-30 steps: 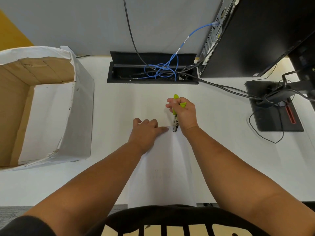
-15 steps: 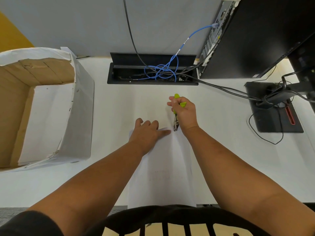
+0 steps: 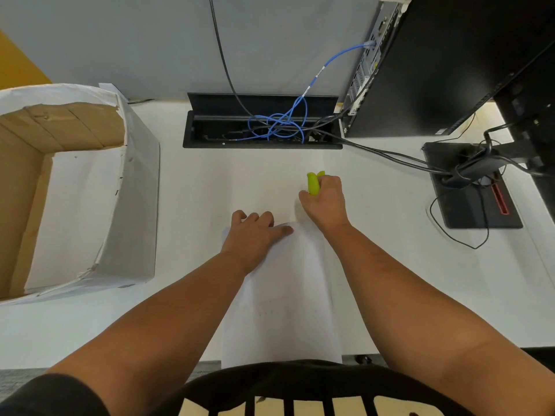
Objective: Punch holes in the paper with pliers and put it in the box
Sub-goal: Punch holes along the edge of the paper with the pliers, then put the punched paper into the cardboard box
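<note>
A white sheet of paper (image 3: 288, 298) lies on the white desk in front of me, reaching from the near edge to my hands. My left hand (image 3: 255, 235) presses flat on its far left corner, fingers spread. My right hand (image 3: 326, 202) is closed around pliers with lime-green handles (image 3: 313, 183) at the paper's far right corner; the handles are squeezed together and the jaws are hidden under my hand. An open cardboard box (image 3: 141, 205) wrapped in white paper stands at the left, with white sheets inside.
A black cable tray (image 3: 261, 144) with tangled blue and black cables sits in the desk behind the paper. A black computer case (image 3: 444, 64) and a monitor stand base (image 3: 468, 187) with cables occupy the right side.
My right hand has squeezed the green handles together and turned over the pliers, so the metal jaws seen earlier are now hidden. My left hand stays on the paper.
</note>
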Action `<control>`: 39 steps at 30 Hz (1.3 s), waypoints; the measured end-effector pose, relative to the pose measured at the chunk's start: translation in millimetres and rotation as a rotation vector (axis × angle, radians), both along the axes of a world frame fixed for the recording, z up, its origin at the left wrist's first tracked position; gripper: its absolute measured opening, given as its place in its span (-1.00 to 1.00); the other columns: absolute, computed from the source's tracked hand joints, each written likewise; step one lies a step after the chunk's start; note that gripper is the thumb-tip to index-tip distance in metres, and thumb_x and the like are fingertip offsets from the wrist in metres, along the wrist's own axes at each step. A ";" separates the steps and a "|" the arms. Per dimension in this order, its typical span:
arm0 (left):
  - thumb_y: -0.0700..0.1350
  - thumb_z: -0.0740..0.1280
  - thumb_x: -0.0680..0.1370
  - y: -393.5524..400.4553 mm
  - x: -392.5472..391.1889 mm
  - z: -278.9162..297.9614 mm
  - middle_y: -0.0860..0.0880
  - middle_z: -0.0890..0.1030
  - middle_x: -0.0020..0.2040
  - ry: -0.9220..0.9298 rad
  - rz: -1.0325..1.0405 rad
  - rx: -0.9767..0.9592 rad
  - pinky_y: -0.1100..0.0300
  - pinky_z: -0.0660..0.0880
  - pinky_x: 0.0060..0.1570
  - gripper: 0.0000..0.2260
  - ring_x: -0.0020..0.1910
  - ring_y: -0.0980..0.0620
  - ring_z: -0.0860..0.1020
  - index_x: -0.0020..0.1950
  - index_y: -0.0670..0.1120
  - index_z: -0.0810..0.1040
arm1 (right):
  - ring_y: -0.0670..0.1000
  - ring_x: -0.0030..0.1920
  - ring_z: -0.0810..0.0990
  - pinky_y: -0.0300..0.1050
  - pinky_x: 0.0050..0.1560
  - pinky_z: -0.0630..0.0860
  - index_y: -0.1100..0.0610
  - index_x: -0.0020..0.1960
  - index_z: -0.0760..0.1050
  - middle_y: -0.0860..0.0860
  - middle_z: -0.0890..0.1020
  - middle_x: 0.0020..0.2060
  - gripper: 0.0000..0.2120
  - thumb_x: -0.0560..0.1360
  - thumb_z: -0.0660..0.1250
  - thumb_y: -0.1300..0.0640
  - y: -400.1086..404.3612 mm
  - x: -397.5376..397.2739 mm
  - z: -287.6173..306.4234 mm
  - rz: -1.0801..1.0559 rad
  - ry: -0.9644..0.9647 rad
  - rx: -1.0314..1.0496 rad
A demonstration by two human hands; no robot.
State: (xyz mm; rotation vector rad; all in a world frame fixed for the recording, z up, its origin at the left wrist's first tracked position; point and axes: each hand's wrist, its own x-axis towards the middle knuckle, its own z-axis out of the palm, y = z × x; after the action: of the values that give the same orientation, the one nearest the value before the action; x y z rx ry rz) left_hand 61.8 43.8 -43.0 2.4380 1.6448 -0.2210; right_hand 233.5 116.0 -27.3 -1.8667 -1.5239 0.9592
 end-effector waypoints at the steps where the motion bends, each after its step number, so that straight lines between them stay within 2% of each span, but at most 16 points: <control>1: 0.02 0.25 0.57 -0.2 0.3 -0.1 0.01 0.40 0.08 -0.009 0.001 0.011 -0.05 0.14 0.30 -0.57 0.06 -0.05 0.44 0.38 0.29 0.22 | 0.09 0.11 0.48 -0.22 0.08 0.35 0.27 0.08 0.45 0.11 0.39 0.12 -0.79 0.48 0.30 0.21 -1.5 1.5 -3.9 0.007 -0.035 -0.010; 6: -0.10 0.27 0.55 -2.2 0.6 -1.8 0.04 0.41 0.05 -0.035 0.024 0.036 -0.02 0.12 0.28 -0.68 0.02 -0.03 0.44 0.25 0.19 0.37 | 0.26 0.08 0.46 -0.02 0.09 0.43 0.34 0.11 0.45 0.21 0.38 0.18 -0.78 0.53 0.26 0.21 -14.3 8.0 -22.4 -0.036 -0.244 -0.001; 9: -0.14 0.28 0.54 -2.8 -0.4 -3.1 0.05 0.44 0.06 -0.055 0.041 0.038 0.00 0.11 0.28 -0.72 0.02 -0.02 0.44 0.19 0.16 0.42 | 0.26 0.12 0.42 0.04 0.08 0.43 0.37 0.19 0.43 0.24 0.38 0.21 -0.65 0.57 0.24 0.10 -21.2 13.5 -25.7 -0.018 -0.401 -0.018; 12: -0.17 0.28 0.54 -4.3 -1.9 -2.9 0.06 0.45 0.07 -0.075 0.052 0.038 0.03 0.09 0.28 -0.72 0.01 -0.02 0.44 0.17 0.15 0.43 | 0.21 0.18 0.38 0.05 0.15 0.42 0.31 0.27 0.40 0.19 0.37 0.24 -0.52 0.54 0.25 -0.04 -25.0 19.6 -25.6 -0.012 -0.547 -0.063; 18: -0.17 0.24 0.55 -10.7 -5.7 -5.2 0.08 0.46 0.06 -0.105 0.091 0.034 0.07 0.06 0.26 -0.75 -0.02 -0.01 0.46 0.14 0.14 0.45 | 0.20 0.30 0.29 0.06 0.22 0.31 0.23 0.38 0.34 0.12 0.17 0.49 -0.46 0.55 0.24 -0.11 -33.7 28.9 -28.1 -0.076 -0.565 -0.105; 23: -0.21 0.22 0.53 -12.0 -7.6 -1.7 0.05 0.48 0.07 -0.156 0.124 0.036 0.09 0.12 0.23 -0.74 -0.05 -0.03 0.48 0.13 0.11 0.47 | 0.21 0.36 0.23 0.06 0.27 0.29 0.19 0.46 0.25 0.11 0.00 0.55 -0.47 0.57 0.23 -0.02 -38.5 34.2 -28.5 -0.058 -0.563 -0.129; 26: -0.23 0.22 0.52 -11.0 -6.9 1.8 0.02 0.49 0.08 -0.198 0.128 0.027 0.10 0.20 0.16 -0.73 -0.05 -0.05 0.50 0.14 0.06 0.48 | 0.20 0.42 0.18 0.09 0.33 0.24 0.12 0.47 0.25 0.12 0.02 0.56 -0.49 0.56 0.26 0.11 -42.2 31.0 -25.4 -0.058 -0.511 -0.037; 29: -0.30 0.20 0.49 -9.3 -5.7 6.8 0.02 0.48 0.08 -0.231 0.145 0.028 0.07 0.29 0.12 -0.67 -0.03 -0.05 0.51 0.15 0.04 0.48 | 0.17 0.30 0.31 0.03 0.29 0.31 0.11 0.36 0.43 0.12 0.31 0.41 -0.58 0.50 0.28 0.23 -42.2 26.5 -16.1 -0.023 -0.421 0.179; 31: -0.32 0.18 0.49 -8.7 -6.4 8.7 0.01 0.48 0.07 -0.263 0.156 0.049 0.07 0.30 0.10 -0.66 -0.01 -0.06 0.51 0.15 0.03 0.48 | 0.13 0.18 0.45 -0.18 0.27 0.32 0.17 0.27 0.52 0.13 0.45 0.24 -0.67 0.52 0.27 0.28 -40.3 22.6 -8.0 0.057 -0.273 0.238; 33: -0.32 0.18 0.50 -7.1 -8.2 9.3 0.01 0.49 0.08 -0.289 0.167 0.055 0.08 0.30 0.08 -0.67 0.02 -0.06 0.51 0.15 0.03 0.48 | 0.04 0.07 0.53 -0.41 0.14 0.28 0.20 0.24 0.54 0.12 0.50 0.17 -0.73 0.57 0.23 0.26 -41.7 16.7 -0.2 0.118 -0.086 0.206; 36: -0.35 0.17 0.50 -4.9 -9.6 13.0 0.00 0.50 0.10 -0.310 0.183 0.070 0.08 0.30 0.08 -0.65 0.05 -0.07 0.51 0.15 0.02 0.47 | -0.08 0.08 0.48 -0.32 0.14 0.35 0.14 0.31 0.47 0.05 0.51 0.15 -0.70 0.60 0.24 0.19 -49.1 9.4 8.4 0.114 0.170 0.060; 39: -0.35 0.15 0.50 -3.4 -11.5 19.1 -0.01 0.50 0.12 -0.341 0.209 0.083 0.08 0.30 0.10 -0.65 0.04 -0.09 0.50 0.16 0.00 0.47 | -0.11 0.15 0.46 -0.21 0.18 0.40 0.00 0.35 0.37 -0.05 0.49 0.14 -0.63 0.56 0.30 0.11 -55.8 12.5 6.1 0.058 0.315 -0.159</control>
State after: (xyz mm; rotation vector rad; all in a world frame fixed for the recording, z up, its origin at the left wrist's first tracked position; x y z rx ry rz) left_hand 50.3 40.5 -23.8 2.1821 1.7580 0.2825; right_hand 246.0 60.2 -21.2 -1.6836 -1.3503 1.3651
